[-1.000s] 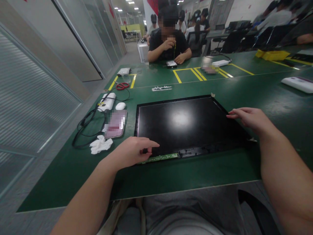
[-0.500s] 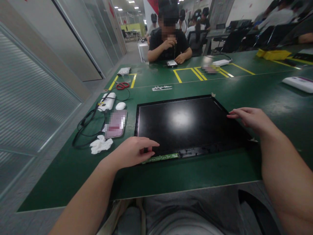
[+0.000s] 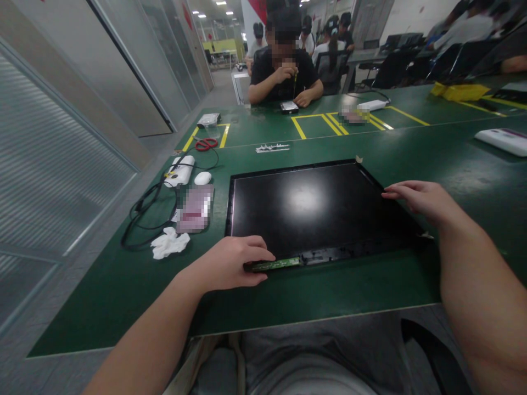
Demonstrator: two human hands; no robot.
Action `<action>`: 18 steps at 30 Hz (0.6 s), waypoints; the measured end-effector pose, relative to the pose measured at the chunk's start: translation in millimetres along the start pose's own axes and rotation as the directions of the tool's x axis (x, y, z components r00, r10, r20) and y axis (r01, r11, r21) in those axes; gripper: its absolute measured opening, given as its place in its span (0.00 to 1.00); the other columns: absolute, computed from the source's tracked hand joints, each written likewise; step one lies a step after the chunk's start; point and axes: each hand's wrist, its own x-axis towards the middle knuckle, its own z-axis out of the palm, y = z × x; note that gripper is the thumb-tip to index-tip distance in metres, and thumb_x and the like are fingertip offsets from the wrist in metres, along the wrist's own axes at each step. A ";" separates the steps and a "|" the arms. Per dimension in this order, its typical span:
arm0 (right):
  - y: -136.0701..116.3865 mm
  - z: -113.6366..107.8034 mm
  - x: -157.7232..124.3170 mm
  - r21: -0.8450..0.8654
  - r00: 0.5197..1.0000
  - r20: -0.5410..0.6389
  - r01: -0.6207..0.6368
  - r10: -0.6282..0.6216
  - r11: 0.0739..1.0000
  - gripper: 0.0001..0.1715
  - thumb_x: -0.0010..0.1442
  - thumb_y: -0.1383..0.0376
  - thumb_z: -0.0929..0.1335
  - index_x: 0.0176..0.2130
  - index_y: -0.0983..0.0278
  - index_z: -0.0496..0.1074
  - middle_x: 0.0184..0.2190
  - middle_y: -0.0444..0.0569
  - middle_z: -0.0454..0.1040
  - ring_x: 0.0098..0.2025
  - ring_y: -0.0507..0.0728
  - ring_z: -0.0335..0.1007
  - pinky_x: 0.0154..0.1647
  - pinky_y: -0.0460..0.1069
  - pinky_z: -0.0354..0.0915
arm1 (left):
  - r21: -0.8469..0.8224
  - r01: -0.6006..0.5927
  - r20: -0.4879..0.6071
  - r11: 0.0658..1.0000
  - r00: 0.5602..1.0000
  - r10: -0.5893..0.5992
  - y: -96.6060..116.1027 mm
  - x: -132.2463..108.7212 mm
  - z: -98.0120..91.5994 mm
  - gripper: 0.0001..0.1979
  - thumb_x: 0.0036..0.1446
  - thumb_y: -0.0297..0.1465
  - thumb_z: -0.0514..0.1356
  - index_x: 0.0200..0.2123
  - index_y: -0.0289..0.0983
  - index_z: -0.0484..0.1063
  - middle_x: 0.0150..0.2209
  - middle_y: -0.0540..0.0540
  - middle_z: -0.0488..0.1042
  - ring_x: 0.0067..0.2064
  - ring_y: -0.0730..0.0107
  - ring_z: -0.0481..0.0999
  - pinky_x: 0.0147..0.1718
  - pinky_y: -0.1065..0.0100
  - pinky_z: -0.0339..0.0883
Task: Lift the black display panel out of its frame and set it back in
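Observation:
A flat black display panel point(image 3: 313, 219) lies on the green table in front of me, face up, with a bright reflection near its middle. Along its near left edge runs a narrow green circuit board point(image 3: 284, 264). My left hand point(image 3: 242, 263) closes around that corner, fingers above the board and thumb in front of it. At the far side of the panel's right edge, my right hand point(image 3: 415, 198) pinches the frame with its fingertips; its thumb is mostly hidden. Small pale tabs stick out at the panel's right corners.
Left of the panel lie a phone point(image 3: 195, 208), crumpled tissue point(image 3: 169, 243), a white mouse point(image 3: 203, 178), a white device point(image 3: 181, 171) with black cable and red scissors point(image 3: 206, 144). White strips point(image 3: 272, 148) lie beyond the panel. A co-worker point(image 3: 286, 71) sits opposite, working on a small box.
My left hand has shifted slightly right and down, and its thumb has moved from over the circuit board to below the panel's near edge. My right hand stays put.

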 end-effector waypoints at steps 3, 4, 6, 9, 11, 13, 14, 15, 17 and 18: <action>-1.2 -0.3 -0.8 0.094 0.997 0.035 -0.075 0.072 0.993 0.22 0.54 0.54 0.71 0.42 0.66 0.81 0.44 0.59 0.84 0.23 0.48 0.54 0.21 0.46 0.52 | 0.019 0.011 0.002 1.000 1.000 -0.011 -1.0 0.0 -1.2 0.15 0.58 0.27 0.66 0.49 0.40 0.82 0.45 0.46 0.81 0.40 0.67 0.82 0.39 0.70 0.72; -2.1 -0.2 -1.3 0.100 0.996 0.047 -0.080 0.075 0.992 0.22 0.53 0.54 0.71 0.42 0.66 0.81 0.45 0.59 0.84 0.23 0.48 0.54 0.21 0.46 0.52 | 0.025 0.022 -0.004 0.999 1.000 -0.022 -1.5 -0.1 -2.0 0.15 0.58 0.27 0.66 0.49 0.39 0.82 0.45 0.46 0.81 0.40 0.67 0.82 0.39 0.71 0.72; -4.1 0.1 -2.0 0.098 0.995 0.059 -0.086 0.081 0.991 0.21 0.53 0.55 0.71 0.42 0.66 0.81 0.45 0.59 0.84 0.23 0.48 0.56 0.21 0.46 0.52 | 0.027 0.042 -0.013 0.999 0.999 -0.042 -3.0 -0.6 -4.0 0.15 0.58 0.26 0.66 0.49 0.39 0.82 0.44 0.46 0.81 0.40 0.68 0.82 0.39 0.71 0.72; -5.6 0.4 -1.9 0.094 0.996 0.056 -0.075 0.070 0.993 0.20 0.53 0.57 0.71 0.42 0.66 0.81 0.44 0.59 0.85 0.24 0.49 0.58 0.21 0.46 0.53 | 0.002 0.068 -0.028 0.998 0.997 -0.068 -5.1 -1.6 -7.0 0.14 0.60 0.32 0.67 0.49 0.38 0.82 0.43 0.46 0.81 0.39 0.67 0.82 0.38 0.70 0.72; -4.8 0.2 -0.7 0.096 0.998 0.041 -0.061 0.057 0.993 0.20 0.52 0.56 0.71 0.41 0.65 0.81 0.43 0.58 0.85 0.24 0.49 0.57 0.22 0.46 0.55 | -0.006 0.103 -0.101 0.995 0.990 -0.104 -6.4 -2.2 -8.8 0.15 0.63 0.37 0.66 0.50 0.38 0.82 0.42 0.45 0.81 0.38 0.66 0.81 0.36 0.69 0.73; -2.7 0.0 1.3 0.101 0.999 0.020 -0.047 0.045 0.994 0.20 0.51 0.56 0.72 0.41 0.64 0.81 0.43 0.57 0.85 0.24 0.49 0.58 0.23 0.47 0.58 | 0.018 0.163 -0.250 0.986 0.956 -0.154 -8.7 -2.9 -10.7 0.15 0.66 0.39 0.62 0.49 0.37 0.82 0.44 0.43 0.81 0.39 0.65 0.81 0.39 0.66 0.74; -1.1 -0.1 2.6 0.107 0.999 0.002 -0.033 0.033 0.994 0.20 0.51 0.55 0.72 0.40 0.64 0.81 0.43 0.57 0.85 0.24 0.49 0.60 0.24 0.47 0.61 | 0.040 0.206 -0.341 0.978 0.923 -0.181 -10.7 -3.4 -11.7 0.15 0.67 0.39 0.61 0.49 0.37 0.81 0.45 0.42 0.81 0.42 0.63 0.81 0.42 0.64 0.75; 0.6 -0.2 4.1 0.110 1.000 -0.018 -0.012 0.014 0.994 0.20 0.51 0.55 0.71 0.40 0.63 0.81 0.43 0.56 0.84 0.26 0.51 0.63 0.26 0.48 0.63 | 0.062 0.259 -0.428 0.964 0.879 -0.208 -13.2 -4.0 -12.8 0.15 0.68 0.39 0.59 0.48 0.37 0.81 0.47 0.41 0.81 0.44 0.60 0.81 0.46 0.61 0.75; 4.1 0.0 7.4 0.095 0.998 -0.063 0.028 -0.022 0.995 0.19 0.51 0.55 0.71 0.40 0.62 0.82 0.44 0.54 0.84 0.32 0.54 0.70 0.30 0.49 0.68 | 0.092 0.378 -0.550 0.921 0.791 -0.270 -20.1 -5.3 -14.5 0.17 0.67 0.38 0.58 0.50 0.36 0.80 0.51 0.38 0.80 0.53 0.54 0.80 0.55 0.54 0.73; 5.7 0.1 9.1 0.072 0.997 -0.073 0.038 -0.032 0.997 0.19 0.51 0.55 0.71 0.40 0.61 0.82 0.43 0.53 0.84 0.35 0.56 0.73 0.34 0.51 0.70 | 0.096 0.431 -0.575 0.897 0.760 -0.303 -24.1 -5.9 -14.9 0.18 0.67 0.38 0.57 0.52 0.35 0.79 0.53 0.36 0.80 0.56 0.52 0.79 0.58 0.52 0.71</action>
